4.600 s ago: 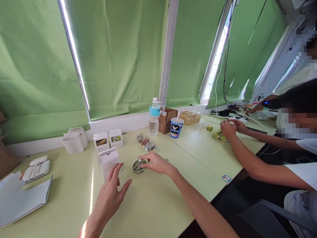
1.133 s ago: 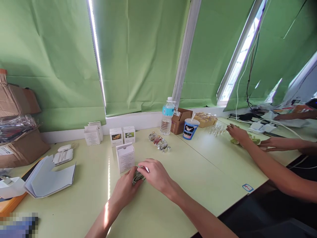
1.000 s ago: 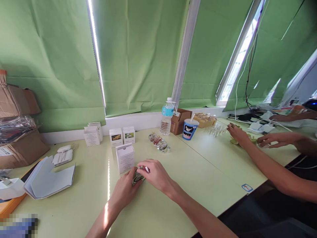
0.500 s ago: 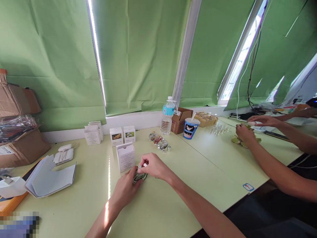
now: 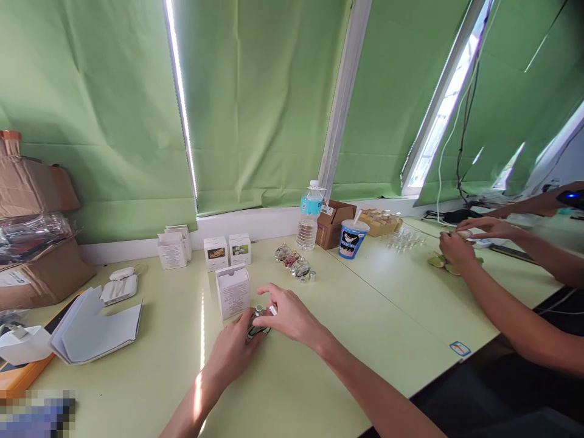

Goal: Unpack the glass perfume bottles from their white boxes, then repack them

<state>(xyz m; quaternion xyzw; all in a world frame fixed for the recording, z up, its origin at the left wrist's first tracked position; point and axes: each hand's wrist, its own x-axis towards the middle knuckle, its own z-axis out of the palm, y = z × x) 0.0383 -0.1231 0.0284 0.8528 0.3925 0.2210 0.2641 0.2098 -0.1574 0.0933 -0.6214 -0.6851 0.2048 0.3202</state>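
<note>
My left hand [image 5: 233, 342] is wrapped round a small rounded glass bottle [image 5: 256, 328] with a silvery top, keeping it low over the table. Just right of the bottle, my right hand [image 5: 289, 313] has its thumb and forefinger spread by that top. A small silver cap [image 5: 272, 310] is tucked in the curled fingers of this hand. Right behind the bottle stands a white carton [image 5: 233, 293] with its flap up. Farther back lie several similar glass bottles [image 5: 298, 267] in a row, with a loose silver cap [image 5: 312, 276] beside them.
Two small white boxes [image 5: 216, 254] stand near the wall. A water bottle [image 5: 309, 219], a blue cup [image 5: 351, 239] and a brown carton [image 5: 332, 226] are at the back. An open notebook [image 5: 98, 331] lies left. At the right, a co-worker's hands [image 5: 460, 249] work over green pieces.
My right thumb and forefinger have opened away from the bottle's top, which now shows. My left hand still grips the bottle. The view has shifted slightly.
</note>
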